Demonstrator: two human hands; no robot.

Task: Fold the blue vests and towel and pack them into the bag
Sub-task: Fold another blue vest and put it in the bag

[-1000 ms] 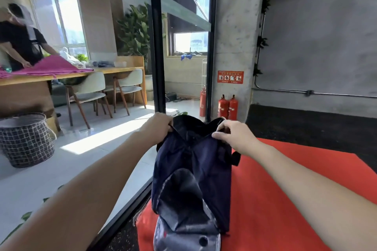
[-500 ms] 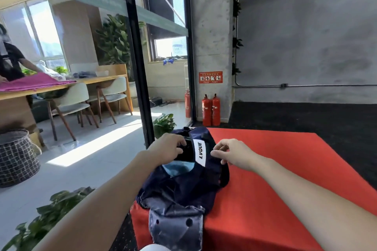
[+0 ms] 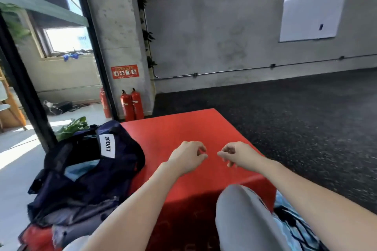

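A dark navy bag (image 3: 85,171) with a white "LVQUE" label lies slumped on the left part of the red platform (image 3: 175,130). Light blue fabric (image 3: 79,168) shows through its opening. My left hand (image 3: 188,156) and my right hand (image 3: 234,154) hover side by side over the bare red surface, to the right of the bag. Both hold nothing, with fingers loosely curled and apart. Neither hand touches the bag.
My grey-clad knee (image 3: 240,216) rises at the platform's front edge. Two red fire extinguishers (image 3: 131,104) stand by a concrete pillar behind the platform. A black post (image 3: 26,91) and a green plant (image 3: 71,127) are at the left. Dark carpet (image 3: 295,118) spreads to the right.
Both hands let go of the bag's opening and moved right, over the bare red surface. The view swung to the right, so the bag now lies at the left.
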